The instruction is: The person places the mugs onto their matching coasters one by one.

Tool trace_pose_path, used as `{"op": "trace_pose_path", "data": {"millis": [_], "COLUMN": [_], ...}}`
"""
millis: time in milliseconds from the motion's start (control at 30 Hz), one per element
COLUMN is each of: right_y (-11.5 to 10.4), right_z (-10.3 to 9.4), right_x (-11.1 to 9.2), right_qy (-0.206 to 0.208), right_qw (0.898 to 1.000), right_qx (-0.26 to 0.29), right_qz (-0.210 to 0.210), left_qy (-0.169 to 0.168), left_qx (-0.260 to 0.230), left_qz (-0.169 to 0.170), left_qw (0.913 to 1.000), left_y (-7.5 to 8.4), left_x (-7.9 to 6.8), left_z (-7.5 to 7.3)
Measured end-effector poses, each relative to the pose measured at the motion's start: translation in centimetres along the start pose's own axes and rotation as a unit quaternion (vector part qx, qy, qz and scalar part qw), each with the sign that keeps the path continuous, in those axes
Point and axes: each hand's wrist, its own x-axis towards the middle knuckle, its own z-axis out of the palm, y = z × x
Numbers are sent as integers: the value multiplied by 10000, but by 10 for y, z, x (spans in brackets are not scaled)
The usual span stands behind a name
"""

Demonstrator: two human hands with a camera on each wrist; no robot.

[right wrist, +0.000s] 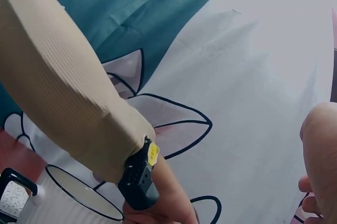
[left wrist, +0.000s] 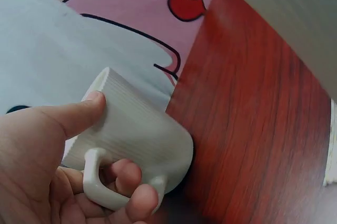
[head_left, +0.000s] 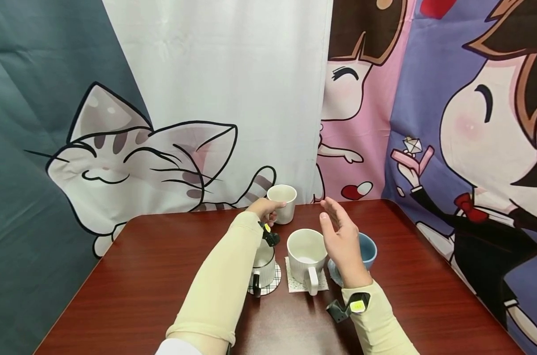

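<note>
At the back of the table my left hand (head_left: 263,210) holds a white ribbed mug (head_left: 284,207). In the left wrist view the thumb presses near that mug's (left wrist: 139,129) rim and the fingers curl at its handle (left wrist: 97,179). My right hand (head_left: 345,244) is raised with fingers extended, holding nothing, in front of a blue mug (head_left: 368,250) that it partly hides. Left of it stands a larger white ribbed mug (head_left: 300,256), handle towards me. A black-rimmed mug (head_left: 265,272) with a black handle is partly covered by my left arm.
Under the black-rimmed mug lies a round checked coaster (head_left: 275,281), under the larger white mug a square patterned coaster (head_left: 322,282), and by the blue mug a blue coaster (head_left: 334,272). The dark red table (head_left: 162,266) ends at a cartoon-printed curtain (head_left: 215,74).
</note>
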Motion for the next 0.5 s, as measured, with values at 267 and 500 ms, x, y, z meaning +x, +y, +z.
{"op": "trace_pose_path", "data": {"millis": [267,500], "right_y": [0,1], "right_z": [0,-1], "right_x": [1,1], "right_qy": [-32,-50], "right_qw": [9999,9999], "right_qx": [92,61], "right_qz": [47,133], "left_qy": [-664,-1371], "left_qx": [-753,-1610], "left_qz": [-514,-658], "left_qw": [9936,9752], "left_y": [-8,-12], "left_x": [2,8], "left_z": [0,-4]}}
